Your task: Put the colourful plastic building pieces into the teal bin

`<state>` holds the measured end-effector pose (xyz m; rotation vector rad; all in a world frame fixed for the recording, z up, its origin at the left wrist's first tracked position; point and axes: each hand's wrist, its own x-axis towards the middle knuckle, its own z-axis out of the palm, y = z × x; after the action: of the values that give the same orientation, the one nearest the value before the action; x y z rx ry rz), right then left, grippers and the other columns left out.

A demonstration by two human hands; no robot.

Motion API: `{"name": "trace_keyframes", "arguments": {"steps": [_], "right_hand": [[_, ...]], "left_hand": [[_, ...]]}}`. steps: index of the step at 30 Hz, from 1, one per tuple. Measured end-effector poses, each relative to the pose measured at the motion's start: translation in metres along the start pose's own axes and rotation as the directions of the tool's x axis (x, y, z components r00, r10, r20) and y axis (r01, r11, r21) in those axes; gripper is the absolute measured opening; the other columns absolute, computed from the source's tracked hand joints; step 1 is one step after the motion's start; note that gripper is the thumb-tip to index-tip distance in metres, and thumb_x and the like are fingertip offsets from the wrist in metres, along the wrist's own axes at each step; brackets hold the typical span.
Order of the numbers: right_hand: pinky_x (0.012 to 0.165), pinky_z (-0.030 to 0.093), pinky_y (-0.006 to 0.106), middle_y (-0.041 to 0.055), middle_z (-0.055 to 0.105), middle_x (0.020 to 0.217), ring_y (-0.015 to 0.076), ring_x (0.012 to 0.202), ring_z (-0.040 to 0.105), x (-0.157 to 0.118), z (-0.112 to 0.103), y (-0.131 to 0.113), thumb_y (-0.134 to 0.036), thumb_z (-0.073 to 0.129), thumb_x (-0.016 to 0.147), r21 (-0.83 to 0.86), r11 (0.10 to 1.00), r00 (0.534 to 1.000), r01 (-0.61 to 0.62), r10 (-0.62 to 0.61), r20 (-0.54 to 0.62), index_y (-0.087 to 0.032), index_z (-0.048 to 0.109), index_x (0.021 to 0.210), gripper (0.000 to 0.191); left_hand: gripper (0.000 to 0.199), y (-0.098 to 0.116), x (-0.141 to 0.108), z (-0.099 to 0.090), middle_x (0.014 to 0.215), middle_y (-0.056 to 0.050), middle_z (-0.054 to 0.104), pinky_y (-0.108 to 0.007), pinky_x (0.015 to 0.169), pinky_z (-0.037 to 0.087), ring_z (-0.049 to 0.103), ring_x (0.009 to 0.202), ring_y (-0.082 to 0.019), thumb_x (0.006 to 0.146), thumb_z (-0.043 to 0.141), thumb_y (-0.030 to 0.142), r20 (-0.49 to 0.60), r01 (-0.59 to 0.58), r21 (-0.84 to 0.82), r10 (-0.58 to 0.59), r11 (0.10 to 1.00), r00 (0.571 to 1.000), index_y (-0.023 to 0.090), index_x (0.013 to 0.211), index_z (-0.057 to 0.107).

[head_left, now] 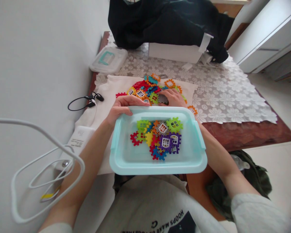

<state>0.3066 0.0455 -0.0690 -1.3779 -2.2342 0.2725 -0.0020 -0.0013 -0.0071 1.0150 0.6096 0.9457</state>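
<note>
Head cam: left hand (120, 107) pinches the plastic bin's (157, 170) far rim by the shirt (160, 204); probably light, stiffish, rim's the grip. Right hand's (176, 97) fingers reach toward block pile (146, 86), can't tell if pinching.

head-worn view, facing forward and down, hands (128, 105) within arm's reach

the red-brown table (254, 134) wears a white lace cover (215, 97); on it a pale cloth (113, 84) bears colourful pieces (154, 97) around the right fingers (164, 92). beyond the left fingers (134, 101) sits a translucent lid (116, 61); farther past the right fingers, a white box (173, 52).
</note>
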Motion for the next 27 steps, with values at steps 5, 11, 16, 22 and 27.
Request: {"name": "trace_keyframes", "arguments": {"steps": [5, 11, 16, 22, 27], "right_hand": [[0.121, 0.053, 0.068, 0.014, 0.079, 0.137, 0.042, 0.134, 0.068, 0.003, 0.002, 0.0, -0.054, 0.085, 0.09, 0.153, 0.988, 0.99, -0.023, 0.044, -0.135, -0.026, 0.076, 0.133, 0.051], [0.091, 0.066, 0.045, 0.0058, 0.077, 0.113, 0.0269, 0.102, 0.075, 0.01, -0.002, -0.004, -0.086, 0.089, 0.075, 0.598, 0.799, 0.939, -0.061, 0.25, -0.238, -0.028, 0.067, 0.102, 0.067], [0.082, 0.068, 0.039, 0.0043, 0.078, 0.106, 0.0262, 0.103, 0.079, 0.004, -0.03, -0.024, -0.093, 0.088, 0.07, 0.891, 0.451, 0.959, -0.051, 0.27, -0.082, -0.031, 0.065, 0.098, 0.073], [0.095, 0.07, 0.05, 0.0069, 0.082, 0.117, 0.0341, 0.118, 0.08, -0.016, -0.061, -0.044, -0.087, 0.097, 0.065, 0.968, 0.245, 0.998, -0.057, 0.035, 0.05, -0.031, 0.073, 0.103, 0.071], [0.099, 0.068, 0.052, 0.0133, 0.084, 0.12, 0.0369, 0.123, 0.079, -0.015, -0.062, -0.044, -0.104, 0.079, 0.068, 0.956, 0.286, 0.981, -0.07, -0.155, 0.119, -0.027, 0.08, 0.096, 0.082]], "left_hand": [[0.036, 0.0, 0.002, -0.003, 0.113, -0.014, 0.089, -0.04, 0.092, 0.069, 0.083, 0.118, -0.042, 0.058, 0.086, 0.019, 0.012, 0.015, -0.017, -0.015, 1.0, 1.0, 0.017, 0.093, 0.086], [0.031, 0.001, 0.003, -0.001, 0.109, -0.012, 0.089, -0.038, 0.086, 0.07, 0.086, 0.109, -0.039, 0.059, 0.084, 0.018, 0.039, -0.027, 0.01, 0.027, 1.0, 0.999, 0.018, 0.09, 0.087], [0.036, 0.002, 0.003, 0.001, 0.102, -0.012, 0.089, -0.037, 0.086, 0.07, 0.086, 0.104, -0.037, 0.06, 0.08, 0.017, 0.073, -0.05, 0.026, 0.048, 0.998, 0.996, 0.016, 0.094, 0.09], [0.041, 0.002, 0.003, -0.001, 0.102, -0.014, 0.089, -0.032, 0.081, 0.069, 0.087, 0.094, -0.032, 0.059, 0.076, 0.016, 0.086, -0.048, 0.032, 0.045, 0.998, 0.995, 0.013, 0.097, 0.091], [0.038, 0.004, 0.002, 0.002, 0.105, -0.017, 0.088, -0.037, 0.089, 0.069, 0.086, 0.105, -0.036, 0.063, 0.08, 0.017, 0.092, -0.061, 0.034, 0.058, 0.998, 0.994, 0.01, 0.098, 0.09]]}}
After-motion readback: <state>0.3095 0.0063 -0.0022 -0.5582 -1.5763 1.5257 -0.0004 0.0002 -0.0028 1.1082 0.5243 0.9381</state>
